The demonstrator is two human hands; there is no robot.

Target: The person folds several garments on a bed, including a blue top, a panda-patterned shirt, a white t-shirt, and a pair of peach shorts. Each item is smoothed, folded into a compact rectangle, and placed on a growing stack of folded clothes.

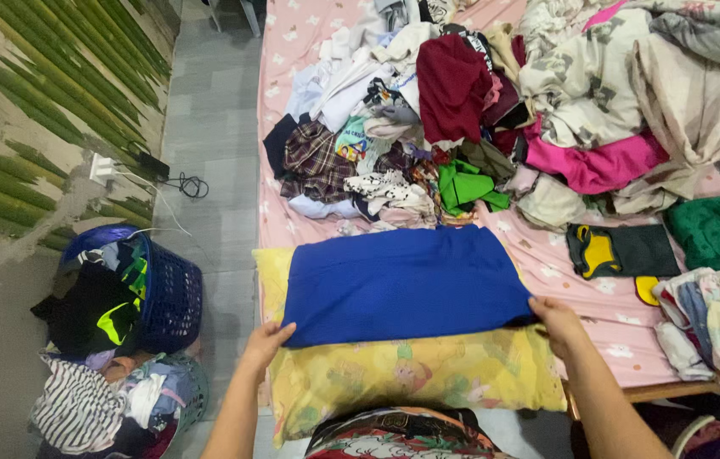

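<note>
A blue garment [402, 285] lies folded flat across a yellow printed pillow [428, 374] at the near edge of a bed. My left hand [265, 342] rests on the garment's near left corner. Over at its near right corner, my right hand [557, 323] pinches the blue cloth's edge. Both forearms reach in from the bottom of the head view.
A big heap of mixed clothes [479, 110] covers the pink sheet [606, 293] behind. Folded pieces [708, 319] lie at right. On the grey floor at left stand a blue basket [169, 297] and a green basket [190, 395], both full of laundry. A power strip [103, 168] sits by the wall.
</note>
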